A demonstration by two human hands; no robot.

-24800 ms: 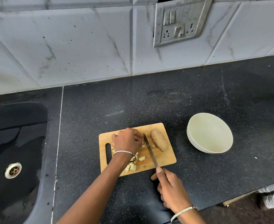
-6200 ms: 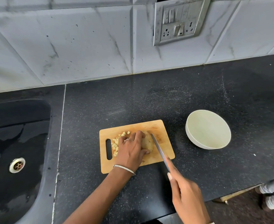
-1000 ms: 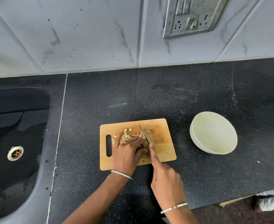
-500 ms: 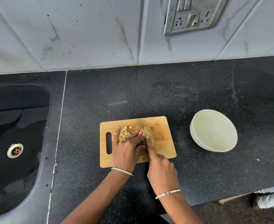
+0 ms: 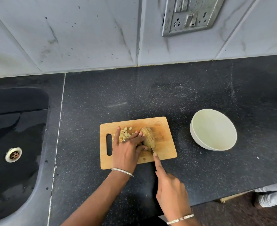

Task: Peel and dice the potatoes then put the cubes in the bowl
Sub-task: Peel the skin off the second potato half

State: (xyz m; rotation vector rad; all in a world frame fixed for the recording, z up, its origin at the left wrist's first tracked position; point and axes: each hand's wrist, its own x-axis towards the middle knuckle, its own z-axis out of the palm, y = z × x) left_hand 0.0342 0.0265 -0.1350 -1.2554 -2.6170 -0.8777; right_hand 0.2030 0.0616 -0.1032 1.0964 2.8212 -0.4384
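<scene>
L hand (image 5: 128, 150) pins the brown oval potato (image 5: 149, 138) mid-way on the pale wooden chopping board (image 5: 167, 149), fingers laid over its left side & thumb pressed at its near end. R hand (image 5: 170, 190) is wrapped round the thin steel knife (image 5: 152, 149), index finger straight along the spine, blade in the potato lengthways. Small pale potato cubes (image 5: 126, 133) are heaped on the board's left part, partly under my L fingers. Round cream bowl (image 5: 213, 129) stands on the black speckled worktop (image 5: 183, 95), right of the board, not touching it.

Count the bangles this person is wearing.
2. The left-wrist bangle sits just in front of the cutting board's near edge; the right-wrist bangle is close to the picture's bottom edge. No others show.
</scene>
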